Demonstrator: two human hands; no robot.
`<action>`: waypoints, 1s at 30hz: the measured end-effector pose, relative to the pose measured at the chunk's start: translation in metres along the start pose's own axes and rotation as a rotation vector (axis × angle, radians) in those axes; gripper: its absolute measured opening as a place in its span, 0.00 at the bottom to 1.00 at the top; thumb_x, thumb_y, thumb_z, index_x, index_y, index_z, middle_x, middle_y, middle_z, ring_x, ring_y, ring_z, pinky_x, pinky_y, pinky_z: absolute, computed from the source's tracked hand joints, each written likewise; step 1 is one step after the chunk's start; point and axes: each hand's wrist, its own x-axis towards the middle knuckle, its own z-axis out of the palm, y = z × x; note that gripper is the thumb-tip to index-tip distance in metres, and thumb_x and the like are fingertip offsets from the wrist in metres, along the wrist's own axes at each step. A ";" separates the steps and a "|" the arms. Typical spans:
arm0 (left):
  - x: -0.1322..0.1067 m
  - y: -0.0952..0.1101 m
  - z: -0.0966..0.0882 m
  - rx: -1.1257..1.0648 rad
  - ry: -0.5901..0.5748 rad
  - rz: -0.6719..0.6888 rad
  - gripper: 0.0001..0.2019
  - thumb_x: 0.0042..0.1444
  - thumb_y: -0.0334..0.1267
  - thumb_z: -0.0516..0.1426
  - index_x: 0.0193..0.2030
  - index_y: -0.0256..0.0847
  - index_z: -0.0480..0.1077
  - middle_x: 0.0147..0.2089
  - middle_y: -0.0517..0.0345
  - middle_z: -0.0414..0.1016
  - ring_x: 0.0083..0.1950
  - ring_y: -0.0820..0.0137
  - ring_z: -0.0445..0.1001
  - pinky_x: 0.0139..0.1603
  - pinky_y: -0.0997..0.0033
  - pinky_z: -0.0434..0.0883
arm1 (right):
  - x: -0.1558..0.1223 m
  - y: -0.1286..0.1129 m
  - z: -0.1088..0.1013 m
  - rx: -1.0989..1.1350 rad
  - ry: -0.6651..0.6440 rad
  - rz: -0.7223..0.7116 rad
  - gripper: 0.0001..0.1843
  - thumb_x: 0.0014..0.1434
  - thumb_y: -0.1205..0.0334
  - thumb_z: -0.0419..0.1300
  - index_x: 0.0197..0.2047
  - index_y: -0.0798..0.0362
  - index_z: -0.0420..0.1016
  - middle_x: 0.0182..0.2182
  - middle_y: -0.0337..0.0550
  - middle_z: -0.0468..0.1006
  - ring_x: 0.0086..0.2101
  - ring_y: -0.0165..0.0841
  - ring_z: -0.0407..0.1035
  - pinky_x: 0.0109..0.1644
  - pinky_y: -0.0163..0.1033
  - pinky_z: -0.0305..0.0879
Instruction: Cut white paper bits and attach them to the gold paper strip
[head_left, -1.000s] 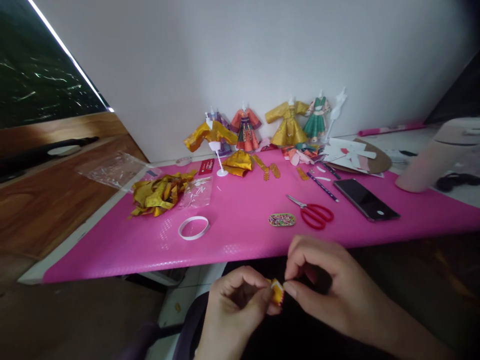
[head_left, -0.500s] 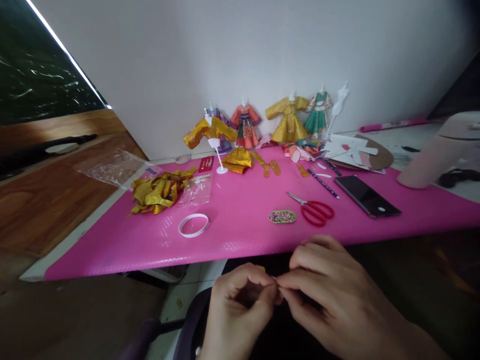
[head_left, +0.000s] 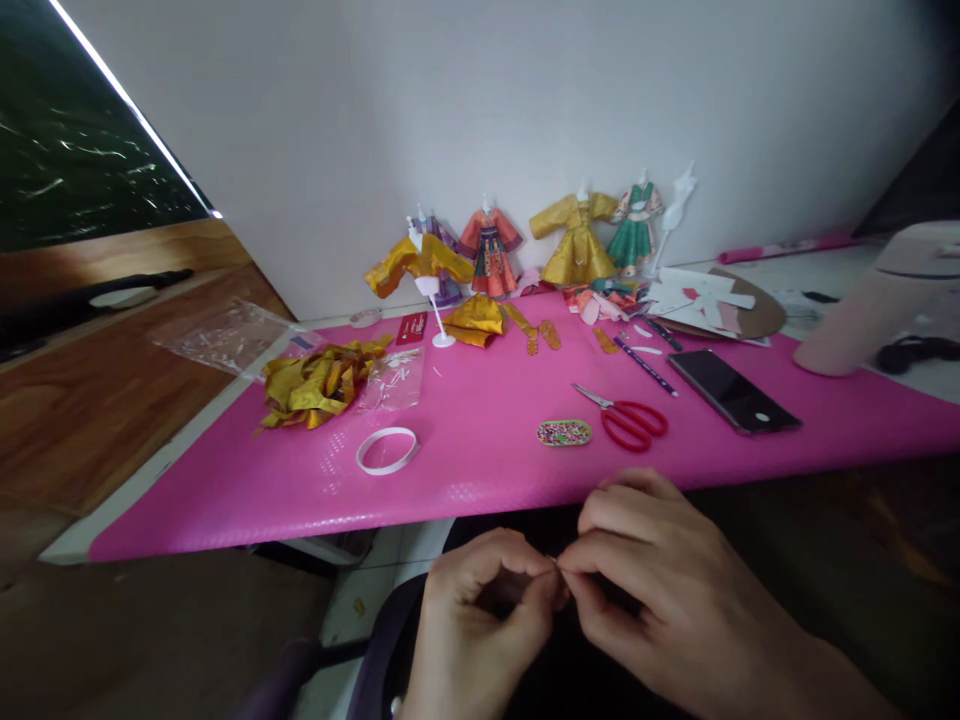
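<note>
My left hand [head_left: 484, 615] and my right hand [head_left: 652, 590] meet fingertip to fingertip over my lap, just below the table's front edge. Both are closed in a pinch. A tiny bit of yellow-orange shows at the fingertips, but the fingers hide most of it and its kind cannot be made out. On the table above them lie red-handled scissors [head_left: 634, 422] and an oval tin with a multicoloured speckled pattern [head_left: 564, 433]. A roll of white tape [head_left: 387, 452] lies farther left.
Miniature paper-like dresses, such as a gold one [head_left: 577, 245], stand on small forms along the wall. Crumpled gold scraps [head_left: 315, 385] lie on the left of the pink table cover [head_left: 480, 390]. A phone [head_left: 731, 392], a pencil [head_left: 646, 368] and a pale bottle [head_left: 862, 300] are to the right.
My hands stay pinched together with only a very slight shift at the fingertips. The yellow-orange bit shows less than before. Things on the table have not moved.
</note>
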 end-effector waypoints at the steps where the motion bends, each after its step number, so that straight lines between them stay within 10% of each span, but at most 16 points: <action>1: 0.000 0.000 0.000 -0.026 -0.004 -0.027 0.08 0.47 0.26 0.62 0.22 0.41 0.75 0.22 0.63 0.78 0.23 0.76 0.74 0.25 0.83 0.70 | 0.000 0.000 0.000 0.005 0.003 0.000 0.12 0.57 0.77 0.56 0.25 0.55 0.73 0.24 0.37 0.70 0.28 0.30 0.64 0.36 0.42 0.54; 11: 0.004 -0.001 -0.003 -0.353 -0.092 -0.355 0.05 0.46 0.27 0.65 0.22 0.38 0.77 0.19 0.62 0.80 0.21 0.78 0.76 0.26 0.84 0.72 | 0.001 0.000 -0.002 0.122 -0.033 0.112 0.10 0.53 0.77 0.58 0.25 0.56 0.74 0.23 0.37 0.70 0.27 0.29 0.64 0.35 0.40 0.55; 30: -0.001 -0.015 -0.006 -0.574 -0.180 -0.431 0.05 0.52 0.33 0.66 0.28 0.37 0.75 0.23 0.59 0.82 0.21 0.76 0.78 0.25 0.82 0.73 | 0.001 -0.002 -0.006 0.329 -0.011 0.278 0.09 0.50 0.76 0.60 0.25 0.53 0.71 0.23 0.32 0.70 0.28 0.26 0.64 0.35 0.36 0.58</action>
